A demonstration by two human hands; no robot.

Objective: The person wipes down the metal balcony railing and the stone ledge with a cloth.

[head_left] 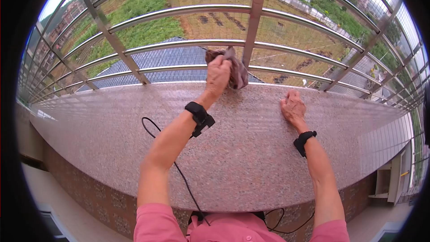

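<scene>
My left hand (pixel 218 76) is closed around a crumpled brownish-grey rag (pixel 239 74). It presses the rag to the lower horizontal bars of the metal railing (pixel 179 68), just left of a wide upright post (pixel 254 22). Part of the cloth hangs down near the edge of the speckled pink granite ledge (pixel 224 152). Further right, my right hand (pixel 294 108) rests on the ledge with nothing visible in it. Its fingers are loosely bent and the thumb stands a little apart; the fingertips are partly hidden.
A black cable (pixel 184 180) loops across the ledge beside my left forearm. Black bands with small devices sit on both wrists (pixel 200 117). Beyond the bars lie a dark tiled roof (pixel 165 60) and fields. At the lower right stands a pale shelf unit (pixel 394 177).
</scene>
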